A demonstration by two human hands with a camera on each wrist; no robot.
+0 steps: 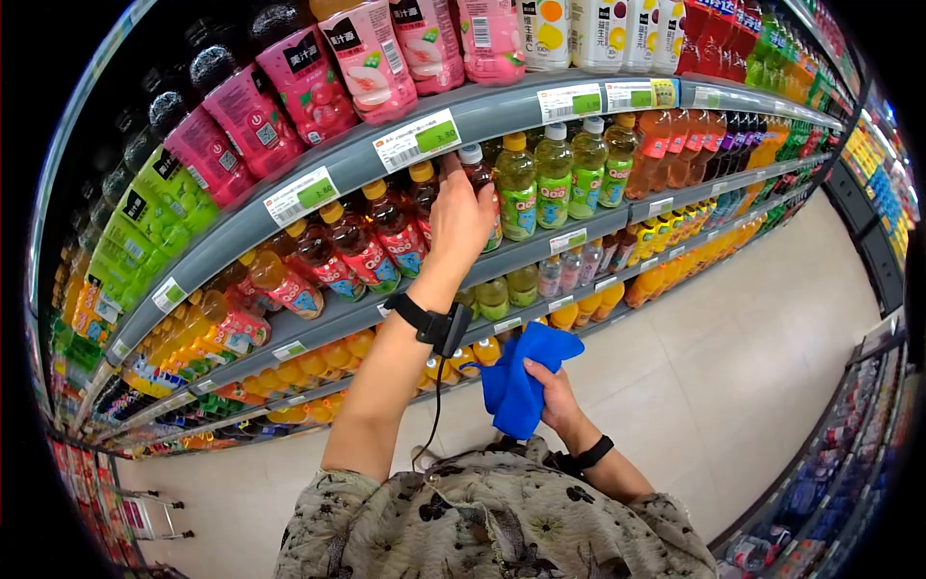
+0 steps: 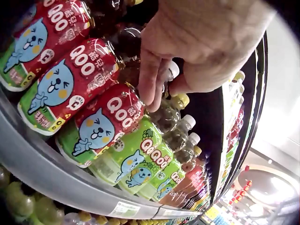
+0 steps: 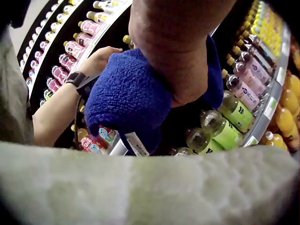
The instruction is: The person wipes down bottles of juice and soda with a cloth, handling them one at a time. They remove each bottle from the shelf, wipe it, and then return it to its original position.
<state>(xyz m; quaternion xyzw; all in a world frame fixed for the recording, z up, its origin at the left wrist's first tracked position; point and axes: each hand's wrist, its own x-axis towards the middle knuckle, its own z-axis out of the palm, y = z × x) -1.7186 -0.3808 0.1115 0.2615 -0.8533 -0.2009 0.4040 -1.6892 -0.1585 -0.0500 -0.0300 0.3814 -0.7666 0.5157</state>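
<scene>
In the head view my left hand (image 1: 461, 212) reaches into a shelf row and grips a white-capped Qoo drink bottle (image 1: 495, 230) near its neck. In the left wrist view, its fingers and thumb lie on either side of the cap, above the bottle's red label (image 2: 110, 119) with a blue cartoon figure. Red-label bottles (image 2: 70, 84) stand on one side of it and green-label bottles (image 2: 136, 161) on the other. Lower down, my right hand (image 1: 553, 394) holds a bunched blue cloth (image 1: 516, 400), its thumb on top. The cloth's fuzzy surface (image 3: 126, 89) shows in the right wrist view.
The grey edge of the shelf above (image 1: 338, 159), with price tags (image 1: 417, 141), runs just over my left hand. Large pink bottles (image 1: 371, 58) stand on it. Orange drink bottles (image 1: 313, 362) fill lower shelves. Tiled floor (image 1: 694, 347) lies to the right; a black cable (image 1: 439, 410) hangs from my left wrist.
</scene>
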